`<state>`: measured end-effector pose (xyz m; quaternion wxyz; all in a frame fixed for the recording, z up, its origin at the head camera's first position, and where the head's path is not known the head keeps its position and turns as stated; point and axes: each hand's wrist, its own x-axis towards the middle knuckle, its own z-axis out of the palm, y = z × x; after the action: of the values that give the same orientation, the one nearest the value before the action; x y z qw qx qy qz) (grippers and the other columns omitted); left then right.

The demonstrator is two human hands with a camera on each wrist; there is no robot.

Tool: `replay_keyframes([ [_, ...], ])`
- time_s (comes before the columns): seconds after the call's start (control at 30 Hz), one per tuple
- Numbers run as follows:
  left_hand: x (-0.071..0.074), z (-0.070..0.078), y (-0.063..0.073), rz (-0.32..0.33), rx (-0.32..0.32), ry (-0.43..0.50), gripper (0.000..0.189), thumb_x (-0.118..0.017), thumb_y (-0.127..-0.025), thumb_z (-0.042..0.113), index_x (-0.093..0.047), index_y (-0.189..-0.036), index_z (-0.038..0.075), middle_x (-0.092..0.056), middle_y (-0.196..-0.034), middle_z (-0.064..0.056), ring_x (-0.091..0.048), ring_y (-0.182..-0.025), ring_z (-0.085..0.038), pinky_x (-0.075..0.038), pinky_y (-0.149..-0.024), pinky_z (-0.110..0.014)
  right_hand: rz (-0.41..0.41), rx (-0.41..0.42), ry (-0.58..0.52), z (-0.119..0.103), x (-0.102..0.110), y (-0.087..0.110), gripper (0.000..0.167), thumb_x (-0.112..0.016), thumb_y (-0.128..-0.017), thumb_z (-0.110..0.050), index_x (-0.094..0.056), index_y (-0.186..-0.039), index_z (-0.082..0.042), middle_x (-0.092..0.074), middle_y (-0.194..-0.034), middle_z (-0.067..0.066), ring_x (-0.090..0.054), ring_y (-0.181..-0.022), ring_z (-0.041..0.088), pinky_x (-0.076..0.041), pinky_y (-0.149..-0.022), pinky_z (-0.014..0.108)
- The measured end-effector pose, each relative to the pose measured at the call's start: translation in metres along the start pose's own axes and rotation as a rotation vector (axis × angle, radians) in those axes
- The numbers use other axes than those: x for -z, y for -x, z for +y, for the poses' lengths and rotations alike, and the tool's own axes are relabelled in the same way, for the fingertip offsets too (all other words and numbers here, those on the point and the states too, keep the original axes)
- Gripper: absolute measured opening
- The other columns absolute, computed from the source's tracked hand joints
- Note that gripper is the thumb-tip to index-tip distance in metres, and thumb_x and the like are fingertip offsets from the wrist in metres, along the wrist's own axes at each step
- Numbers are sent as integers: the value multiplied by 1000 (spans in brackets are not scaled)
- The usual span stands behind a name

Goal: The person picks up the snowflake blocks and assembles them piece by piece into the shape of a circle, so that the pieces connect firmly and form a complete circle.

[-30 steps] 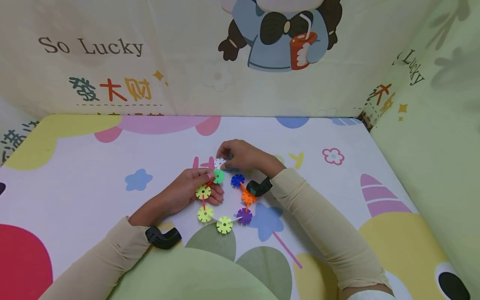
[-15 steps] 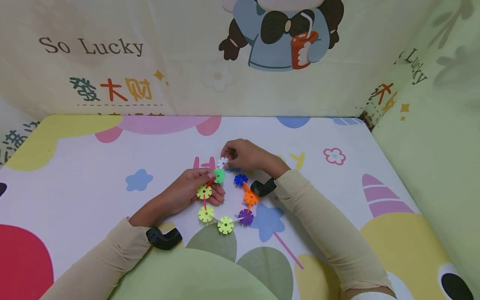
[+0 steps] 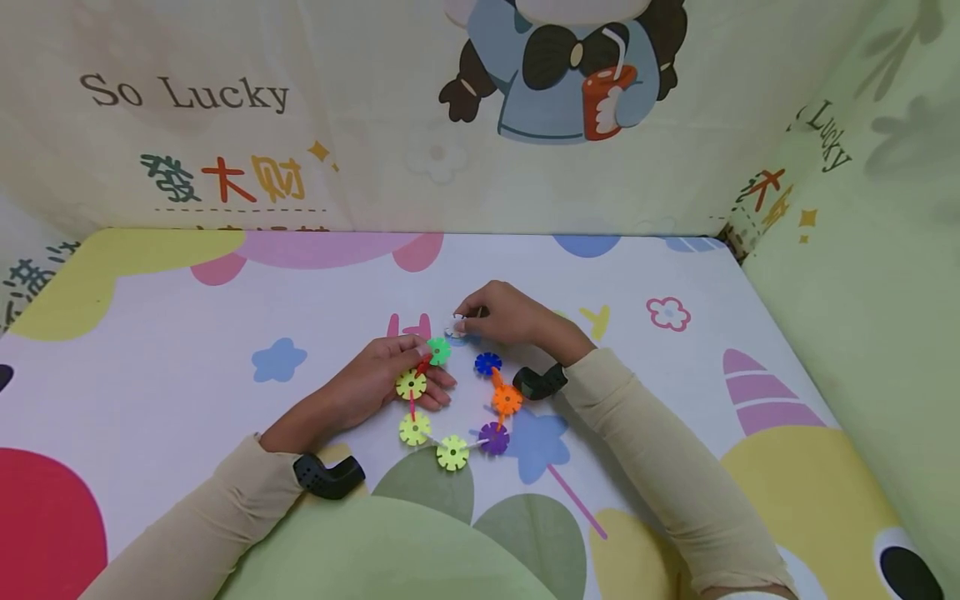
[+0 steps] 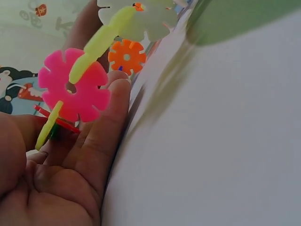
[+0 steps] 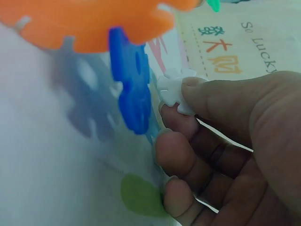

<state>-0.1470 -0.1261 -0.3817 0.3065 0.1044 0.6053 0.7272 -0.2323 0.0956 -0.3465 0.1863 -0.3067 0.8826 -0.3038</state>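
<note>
A chain of notched plastic discs lies in a loop opening at the top in the head view. My left hand (image 3: 390, 371) pinches a red disc (image 3: 423, 362) in it between thumb and fingers, beside the green disc (image 3: 439, 351) at the chain's left end. My right hand (image 3: 506, 315) pinches a white disc (image 5: 171, 89) between thumb and index finger, just above the gap. Down the right side hang a blue disc (image 3: 487, 364), an orange disc (image 3: 507, 400) and a purple disc (image 3: 494, 438). Close to my right fingertips, the blue disc appears apart from the white one.
Yellow discs (image 3: 452, 453) form the loop's lower left. The tabletop (image 3: 187, 375) has a printed cartoon cover. A patterned cloth wall (image 3: 360, 108) rises behind it, and another stands at the right. Each wrist wears a black camera (image 3: 328, 477).
My right hand has shifted right with the white disc, which has moved away from the green disc and tilted. The blue and orange discs have drifted slightly right. My left hand has barely moved.
</note>
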Motion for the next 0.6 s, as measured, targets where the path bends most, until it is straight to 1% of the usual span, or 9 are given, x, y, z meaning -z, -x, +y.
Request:
replay_keyframes([
  [0.1, -1, 0, -1, 17, 5, -27, 35, -44, -106, 22, -45, -122, -8, -66, -108, -24, -70, -91, -33, -55, -83, -42, 16, 15, -20, 3, 0, 5, 20, -66, -94, -15, -73, -109, -4, -67, -83, 2, -54, -70, 17, -46, -62, 25],
  [0.2, -1, 0, -1, 27, -5, -53, 34, -44, -105, 21, -45, -122, -8, -66, -107, -25, -69, -93, -34, -54, -85, -41, 31, 20, -45, 5, -1, 11, 16, -69, -92, -13, -73, -105, -4, -69, -87, 1, -57, -75, 16, -50, -67, 26],
  [0.3, -1, 1, -1, 37, -15, -72, 33, -44, -105, 20, -45, -122, -9, -66, -107, -25, -69, -94, -33, -54, -86, -41, 42, 19, -74, 7, -3, 17, 14, -70, -90, -11, -73, -102, -4, -68, -83, 0, -58, -77, 16, -52, -70, 26],
  [0.47, -2, 2, 1, 56, -11, -63, 33, -46, -105, 18, -46, -123, -9, -66, -108, -25, -69, -95, -33, -54, -85, -41, 66, 25, -107, 6, -6, 25, 14, -71, -90, -12, -74, -101, -5, -68, -82, -2, -58, -76, 16, -51, -69, 28],
  [0.6, -3, 3, 1, 61, -2, -43, 32, -46, -105, 17, -46, -125, -8, -65, -110, -26, -68, -96, -34, -54, -85, -42, 80, 36, -102, 5, -7, 29, 16, -72, -90, -15, -75, -103, -6, -71, -85, -4, -58, -76, 14, -49, -68, 27],
])
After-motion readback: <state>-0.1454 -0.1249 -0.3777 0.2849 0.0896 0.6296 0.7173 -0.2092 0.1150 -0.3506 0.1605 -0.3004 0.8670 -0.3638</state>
